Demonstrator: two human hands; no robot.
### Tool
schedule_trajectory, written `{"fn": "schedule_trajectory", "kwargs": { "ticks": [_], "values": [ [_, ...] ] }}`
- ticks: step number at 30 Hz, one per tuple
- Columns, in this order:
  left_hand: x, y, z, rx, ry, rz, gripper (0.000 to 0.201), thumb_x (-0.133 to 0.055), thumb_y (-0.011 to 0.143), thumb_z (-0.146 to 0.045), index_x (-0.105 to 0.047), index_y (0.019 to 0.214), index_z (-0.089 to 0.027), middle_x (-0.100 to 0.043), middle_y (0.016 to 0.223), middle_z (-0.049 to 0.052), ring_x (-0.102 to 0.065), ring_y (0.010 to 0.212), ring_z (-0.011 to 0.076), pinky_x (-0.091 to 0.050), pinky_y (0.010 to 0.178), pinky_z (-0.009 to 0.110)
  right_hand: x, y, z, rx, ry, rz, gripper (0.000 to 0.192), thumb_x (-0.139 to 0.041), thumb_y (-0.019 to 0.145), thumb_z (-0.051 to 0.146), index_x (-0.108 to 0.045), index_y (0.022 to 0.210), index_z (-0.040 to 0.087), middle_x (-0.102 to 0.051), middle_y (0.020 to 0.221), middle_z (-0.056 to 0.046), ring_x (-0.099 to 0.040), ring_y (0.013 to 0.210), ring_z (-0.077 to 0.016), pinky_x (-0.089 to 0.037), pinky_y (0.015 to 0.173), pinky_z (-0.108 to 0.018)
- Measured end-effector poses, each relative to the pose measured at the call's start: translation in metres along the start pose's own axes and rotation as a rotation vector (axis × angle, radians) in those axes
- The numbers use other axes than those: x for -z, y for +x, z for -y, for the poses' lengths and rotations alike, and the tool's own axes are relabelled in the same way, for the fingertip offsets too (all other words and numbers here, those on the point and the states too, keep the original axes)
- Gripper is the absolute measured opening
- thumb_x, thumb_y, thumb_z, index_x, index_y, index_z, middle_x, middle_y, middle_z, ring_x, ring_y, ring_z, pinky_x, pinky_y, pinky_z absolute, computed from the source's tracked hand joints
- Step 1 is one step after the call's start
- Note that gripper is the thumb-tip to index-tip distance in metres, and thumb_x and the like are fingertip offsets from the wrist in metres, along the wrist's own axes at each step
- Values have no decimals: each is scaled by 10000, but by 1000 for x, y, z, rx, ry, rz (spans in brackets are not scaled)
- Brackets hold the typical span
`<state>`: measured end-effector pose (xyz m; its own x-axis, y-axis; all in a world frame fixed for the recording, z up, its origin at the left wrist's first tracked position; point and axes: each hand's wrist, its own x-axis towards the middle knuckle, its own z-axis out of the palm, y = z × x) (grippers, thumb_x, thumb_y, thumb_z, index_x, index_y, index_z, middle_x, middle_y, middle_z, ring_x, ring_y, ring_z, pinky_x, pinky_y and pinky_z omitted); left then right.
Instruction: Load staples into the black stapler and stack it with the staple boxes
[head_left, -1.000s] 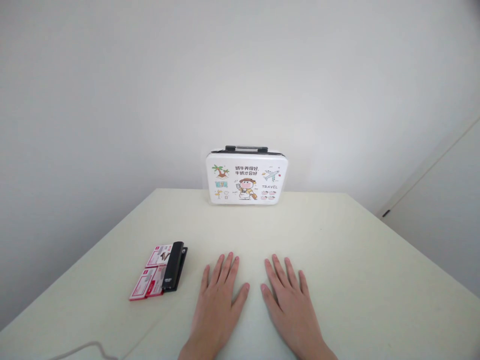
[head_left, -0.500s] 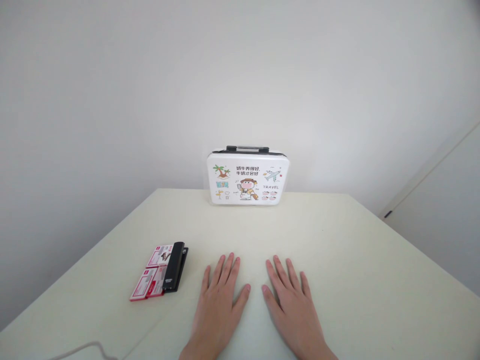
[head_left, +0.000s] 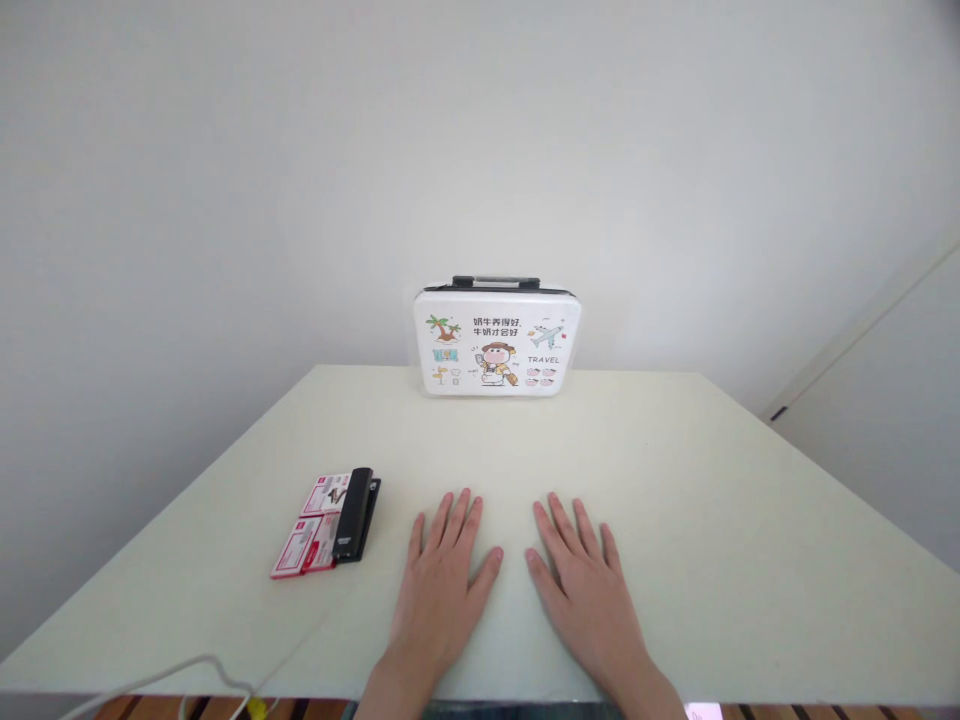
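Observation:
My left hand (head_left: 441, 580) lies flat, palm down, on the pale table (head_left: 675, 500), fingers spread and holding nothing. My right hand (head_left: 585, 585) lies flat beside it, a small gap between the thumbs, also holding nothing. To the left of my left hand a black stapler (head_left: 354, 514) rests against two red-and-white small boxes (head_left: 309, 535). At the table's far edge a white case (head_left: 495, 342) with cartoon travel pictures and a black handle stands upright against the wall.
A white cable (head_left: 172, 677) curls over the near left edge of the table. The table's near edge shows at the bottom, with wooden floor below. A plain white wall stands behind; a white panel is at the right.
Both hands stay flat in place. The view has tilted down a little, so everything sits slightly higher and the table's near edge now shows.

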<state>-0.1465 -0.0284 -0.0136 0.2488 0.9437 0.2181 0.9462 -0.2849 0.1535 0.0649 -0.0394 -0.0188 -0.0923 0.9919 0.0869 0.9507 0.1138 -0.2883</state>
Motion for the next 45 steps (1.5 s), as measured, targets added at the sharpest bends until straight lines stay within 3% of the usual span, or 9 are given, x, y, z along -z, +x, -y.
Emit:
{"fn": "schedule_trajectory", "kwargs": {
  "ticks": [19, 22, 26, 30, 33, 37, 39, 41, 45],
  "values": [
    [1, 0, -1, -13, 17, -26, 631, -361, 1049, -515, -204, 1626, -313, -214, 1700, 17, -186, 1574, 281, -228, 1244, 636, -4, 8, 4, -56, 216, 0, 623, -420, 999, 543, -363, 1580, 325, -248, 1687, -13, -64, 1582, -371, -8, 1221, -734],
    [-4, -3, -3, -36, 60, -24, 639, -386, 1039, -419, -179, 1633, -306, -180, 1707, 16, -138, 1582, 295, -197, 1250, 645, 10, 20, 42, -67, 424, 92, 716, -417, 989, 595, -352, 1588, 208, -268, 1682, -108, -109, 1573, -399, -43, 1219, -742],
    [-24, -11, -6, -5, 110, -61, 706, -377, 979, -202, -151, 1635, -328, -250, 1688, 8, -140, 1576, 328, -125, 1243, 685, 23, 49, 130, 230, 648, 141, 799, -513, 947, 623, -291, 1597, 214, -366, 1632, -135, -290, 1519, -358, -237, 1232, -630],
    [-46, -27, -6, 3, 90, -60, 675, -426, 968, -255, -263, 1622, -221, -399, 1621, 96, -296, 1528, 363, -237, 1230, 640, 7, 87, 209, 309, 619, 120, 917, -591, 861, 687, -304, 1555, 161, -508, 1446, -189, -489, 1312, -358, -479, 1045, -558],
    [-44, -44, -1, -89, 40, -72, 662, -503, 929, -277, -387, 1575, -190, -443, 1595, 114, -374, 1493, 357, -319, 1215, 575, -8, 110, 232, 283, 484, 112, 739, -665, 821, 575, -470, 1395, 153, -549, 1325, -178, -544, 1177, -329, -526, 929, -494],
    [-4, -55, 6, -249, -224, -7, 477, -569, 908, -275, -614, 1381, -226, -640, 1409, 110, -598, 1298, 293, -505, 1084, 435, -4, 120, 199, 303, 421, 103, 451, -680, 771, 305, -589, 1200, 201, -584, 1222, -125, -549, 1100, -300, -501, 864, -433],
    [20, -48, 6, -96, -355, 14, 289, -472, 993, -246, -695, 1177, -239, -717, 1217, 92, -668, 1137, 235, -556, 967, 366, 8, 117, 162, 311, 400, 87, 424, -633, 778, 218, -600, 1201, 232, -600, 1174, -96, -544, 1082, -285, -462, 884, -429],
    [35, -37, 5, 69, -377, -17, 311, -384, 1046, -277, -688, 1009, -225, -721, 1040, 85, -678, 998, 232, -562, 863, 371, 21, 110, 121, 300, 391, 66, 455, -601, 776, 157, -607, 1217, 265, -609, 1156, -77, -533, 1082, -277, -417, 912, -433],
    [29, -11, 1, 120, -230, -89, 308, -410, 1043, -329, -634, 1227, -227, -672, 1248, 94, -604, 1173, 279, -506, 970, 469, 36, 93, 62, 247, 439, 6, 422, -540, 800, 86, -655, 1149, 291, -642, 1115, -40, -528, 1092, -245, -343, 971, -415]
  ]
}}
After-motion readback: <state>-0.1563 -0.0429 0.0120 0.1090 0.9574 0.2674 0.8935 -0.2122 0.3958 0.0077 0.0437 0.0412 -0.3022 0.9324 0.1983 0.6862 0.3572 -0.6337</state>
